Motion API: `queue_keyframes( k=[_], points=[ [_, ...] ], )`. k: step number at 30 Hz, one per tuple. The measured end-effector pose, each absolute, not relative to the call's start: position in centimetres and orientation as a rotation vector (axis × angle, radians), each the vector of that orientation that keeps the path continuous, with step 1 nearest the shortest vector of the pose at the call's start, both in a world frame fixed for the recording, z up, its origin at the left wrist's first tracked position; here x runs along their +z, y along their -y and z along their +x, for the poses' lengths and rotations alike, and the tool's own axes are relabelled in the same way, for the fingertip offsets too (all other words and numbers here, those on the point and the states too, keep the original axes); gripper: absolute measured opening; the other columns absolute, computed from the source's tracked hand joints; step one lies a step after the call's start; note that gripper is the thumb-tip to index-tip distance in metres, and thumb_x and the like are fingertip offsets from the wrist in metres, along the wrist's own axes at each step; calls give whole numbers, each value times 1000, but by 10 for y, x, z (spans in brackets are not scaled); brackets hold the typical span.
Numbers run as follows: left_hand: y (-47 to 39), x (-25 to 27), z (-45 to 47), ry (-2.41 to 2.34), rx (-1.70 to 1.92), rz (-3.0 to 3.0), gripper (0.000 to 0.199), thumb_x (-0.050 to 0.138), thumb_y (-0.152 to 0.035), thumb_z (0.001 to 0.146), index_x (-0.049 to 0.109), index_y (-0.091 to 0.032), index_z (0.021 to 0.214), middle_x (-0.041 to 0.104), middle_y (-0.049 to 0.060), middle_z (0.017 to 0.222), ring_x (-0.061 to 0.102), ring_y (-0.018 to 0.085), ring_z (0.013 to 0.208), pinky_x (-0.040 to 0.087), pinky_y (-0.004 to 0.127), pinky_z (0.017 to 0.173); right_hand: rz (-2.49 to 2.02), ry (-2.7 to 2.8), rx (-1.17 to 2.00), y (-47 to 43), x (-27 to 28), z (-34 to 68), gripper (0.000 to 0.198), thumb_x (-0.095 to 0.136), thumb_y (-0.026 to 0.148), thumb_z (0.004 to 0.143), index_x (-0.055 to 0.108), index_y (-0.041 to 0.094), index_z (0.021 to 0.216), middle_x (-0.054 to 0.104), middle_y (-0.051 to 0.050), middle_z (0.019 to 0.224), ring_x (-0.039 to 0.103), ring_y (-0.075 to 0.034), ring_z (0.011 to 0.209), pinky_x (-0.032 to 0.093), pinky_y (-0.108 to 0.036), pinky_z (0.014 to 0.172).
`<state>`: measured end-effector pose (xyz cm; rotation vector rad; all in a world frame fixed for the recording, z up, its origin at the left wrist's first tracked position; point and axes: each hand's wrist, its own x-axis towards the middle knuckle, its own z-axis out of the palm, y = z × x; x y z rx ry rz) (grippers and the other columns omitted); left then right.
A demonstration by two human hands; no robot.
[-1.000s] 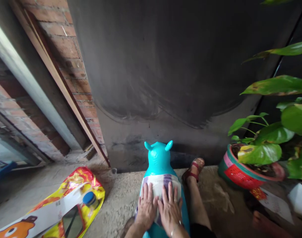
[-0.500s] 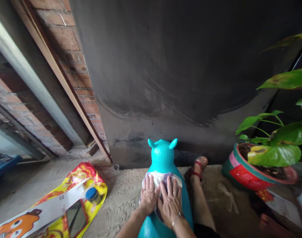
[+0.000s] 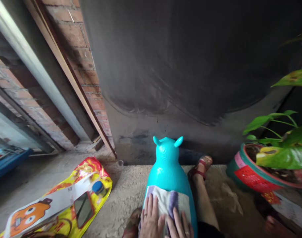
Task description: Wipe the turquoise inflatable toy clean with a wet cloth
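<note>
A teal inflatable animal toy [image 3: 167, 170] with two small ears stands between the wearer's legs, its head pointing away from me. Across its back lies a white cloth with purple stripes [image 3: 185, 200]. My left hand [image 3: 151, 218] rests flat on the cloth's left side, fingers stretched forward. Beside it, my right hand [image 3: 179, 226] presses flat on the right side, fingers slightly spread, a ring on one finger. Both palms and wrists are cut off by the bottom edge of the view.
A dark panel [image 3: 178, 66] rises just ahead of the toy. On the left floor, a yellow and red bag [image 3: 90, 165] bears a phone [image 3: 83, 209], a blue-capped bottle [image 3: 98, 189] and a cartoon-printed strip [image 3: 33, 215]. At right are a sandaled foot [image 3: 201, 168] and a potted plant [image 3: 259, 177].
Both hands and the cloth have slid back along the toy toward me, baring more of its upper back. The view has shifted slightly left, and another foot now shows at the lower left.
</note>
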<state>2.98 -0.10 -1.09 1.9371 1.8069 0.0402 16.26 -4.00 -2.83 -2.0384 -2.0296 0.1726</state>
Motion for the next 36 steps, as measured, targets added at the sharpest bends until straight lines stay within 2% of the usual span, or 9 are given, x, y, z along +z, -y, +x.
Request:
queue_keyframes(
  k=[4,9,12,14,18,23,27,31,36],
  points=[
    [-41,-1,37,-1806,149,1840,63,26,-42,91,16,-14,147,7,7,156,3,23,144,22,45,116,-1976,2059,141,2,1,164,48,47,49,89,45,36,135,33,-5,149,24,-41,137,28,-65,104],
    [-66,6,40,-1809,227,1752,64,21,-40,93,9,-9,148,6,10,157,1,21,145,20,44,117,-1938,2072,161,-27,28,164,51,34,51,94,34,34,142,16,-5,153,10,-37,140,21,-64,109],
    [-31,3,35,-1818,233,1766,64,23,-42,92,11,-12,148,6,8,157,1,22,145,18,44,118,-1908,2135,138,7,2,169,56,42,52,90,32,34,143,19,-4,152,16,-38,139,29,-64,106],
    [3,-3,31,-1808,188,1808,65,26,-43,91,15,-13,147,6,7,157,1,22,145,17,43,118,-1914,2179,91,42,-26,175,61,53,49,84,37,35,140,28,-5,149,25,-41,136,37,-63,100],
    [42,-11,30,-1827,131,1848,64,29,-43,90,20,-12,146,7,9,156,2,24,144,15,42,119,-1995,2165,22,82,-52,184,52,56,43,83,47,37,134,41,-5,143,31,-41,133,43,-60,96],
    [2,2,38,-1907,150,1766,61,24,-41,93,13,-15,147,8,9,157,6,26,144,23,47,116,-1975,2161,148,23,-7,178,55,45,50,89,36,34,141,18,-6,153,14,-39,139,28,-62,106],
    [-32,16,42,-1863,158,1783,58,25,-35,93,17,-14,147,14,7,156,9,24,144,25,43,116,-1992,2121,166,-27,22,171,52,38,51,92,35,36,141,12,-4,155,6,-37,140,18,-63,109],
    [-8,5,37,-1915,169,1778,59,25,-37,93,16,-15,147,12,8,156,11,25,144,26,46,115,-1961,2149,158,-1,7,173,54,44,46,89,37,32,140,18,-5,152,14,-36,139,27,-60,108],
    [49,-36,28,-1884,197,1919,64,34,-46,89,27,-12,143,16,11,153,12,26,143,23,42,117,-1918,2247,-91,77,-47,190,42,51,36,85,56,35,127,50,-7,136,43,-37,126,45,-54,97]
  ],
)
